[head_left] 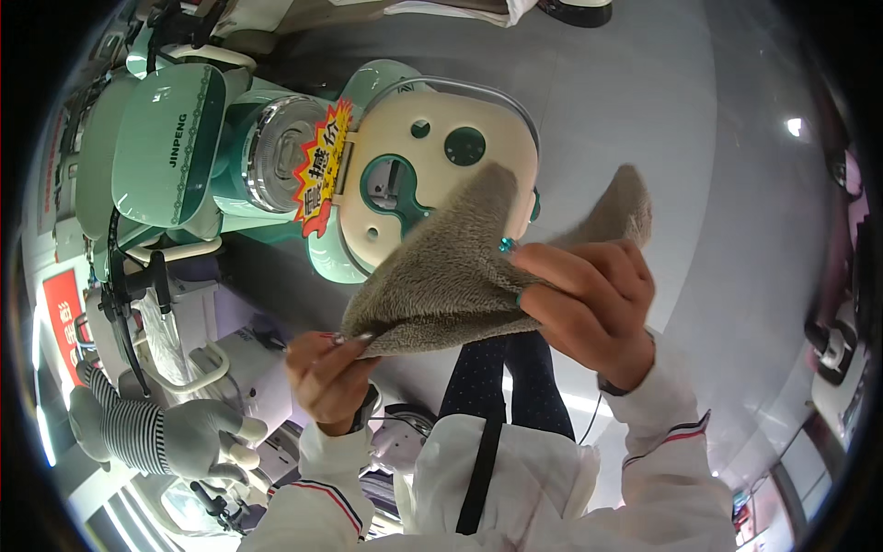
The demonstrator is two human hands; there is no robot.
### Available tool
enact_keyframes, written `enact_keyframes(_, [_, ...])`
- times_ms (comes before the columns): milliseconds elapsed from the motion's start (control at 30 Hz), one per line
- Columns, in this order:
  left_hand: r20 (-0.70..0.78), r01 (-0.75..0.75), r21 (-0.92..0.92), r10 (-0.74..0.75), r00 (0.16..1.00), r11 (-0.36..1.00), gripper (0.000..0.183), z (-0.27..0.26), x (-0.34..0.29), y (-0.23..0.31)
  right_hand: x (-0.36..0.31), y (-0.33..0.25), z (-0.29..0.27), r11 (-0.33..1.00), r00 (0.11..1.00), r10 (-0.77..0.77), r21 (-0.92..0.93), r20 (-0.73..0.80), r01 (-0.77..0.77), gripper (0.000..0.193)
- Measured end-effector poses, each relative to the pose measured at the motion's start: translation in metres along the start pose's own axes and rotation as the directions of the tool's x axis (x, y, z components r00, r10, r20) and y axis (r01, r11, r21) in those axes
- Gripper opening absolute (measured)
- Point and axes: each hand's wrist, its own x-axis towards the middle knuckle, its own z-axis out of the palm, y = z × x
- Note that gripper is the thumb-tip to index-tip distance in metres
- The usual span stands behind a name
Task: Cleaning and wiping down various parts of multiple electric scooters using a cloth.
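Observation:
Between my two hands a brown-grey terry cloth (441, 267) is stretched out in the air. My left hand (329, 375) pinches its lower left corner between thumb and fingers. My right hand (589, 304) grips the cloth's right side, and a loose end hangs out past the knuckles. Behind the cloth stands a mint-green electric scooter (170, 147) with a round clear headlamp (280, 152). The cloth hides part of the cream front panel (432, 124), which has green round holes and a curved metal bar along its edge. A yellow and red starburst sign (324, 166) sits between lamp and panel.
Left of me, a grey plush toy (175, 428) in a striped top rests by more scooters with black handlebars (120, 299). Grey floor (635, 101) runs to the right, where other vehicles (832, 350) line the edge. A red sign (63, 322) stands far left.

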Motion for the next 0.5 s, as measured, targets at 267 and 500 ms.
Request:
enact_keyframes(267, [0.389,0.275,-0.003,-0.252,0.886,0.962,0.027,0.07,-0.064,-0.012,-0.085,0.029,0.052,0.915,0.742,0.401,-0.275,0.538,-0.295,0.02])
enact_keyframes(500, [0.179,0.483,0.086,-0.49,0.853,0.872,0.04,0.133,-0.066,-0.018,-0.062,0.025,0.072,0.859,0.688,0.495,-0.183,0.531,-0.478,0.032])
